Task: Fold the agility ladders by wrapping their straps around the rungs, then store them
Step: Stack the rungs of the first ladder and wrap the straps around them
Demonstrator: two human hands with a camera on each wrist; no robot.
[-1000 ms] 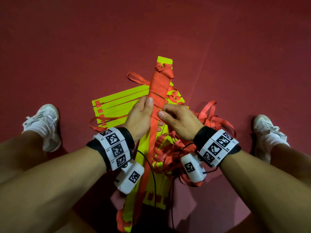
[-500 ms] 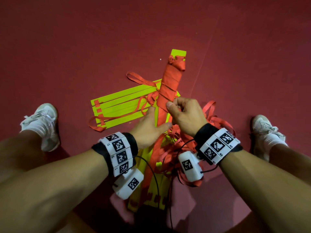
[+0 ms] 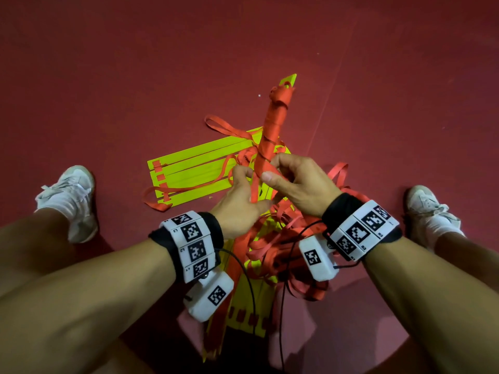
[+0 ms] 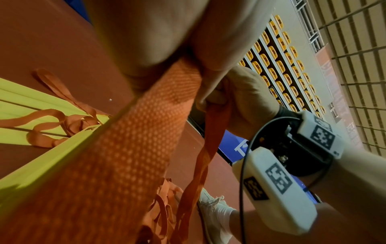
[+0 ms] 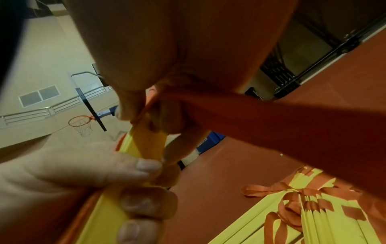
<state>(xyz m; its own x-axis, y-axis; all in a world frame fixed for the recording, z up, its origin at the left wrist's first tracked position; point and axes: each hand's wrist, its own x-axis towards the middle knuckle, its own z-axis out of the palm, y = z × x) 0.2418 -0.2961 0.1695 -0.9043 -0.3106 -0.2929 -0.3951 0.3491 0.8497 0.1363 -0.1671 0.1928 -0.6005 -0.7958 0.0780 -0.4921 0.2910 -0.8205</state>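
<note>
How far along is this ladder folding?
Partly done: the bundle's far end is wrapped in red strap. Both the left hand and right hand grip it mid-wrap. A loose strap tangle and the flat ladder remain; nothing stored.

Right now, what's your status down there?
Both hands on the half-wrapped rung bundle. Right hand pinching strap. Left hand steadying rungs. Loose strap tangle underneath.

The head view is sharp and evenly lit, darkening toward its corners, with the red floor [image 3: 108,76] bowed by the wide lens. Soft shadows pool near the legs. Both wrist views are dim, warm-tinted and blurred on the nearest fingers.
</note>
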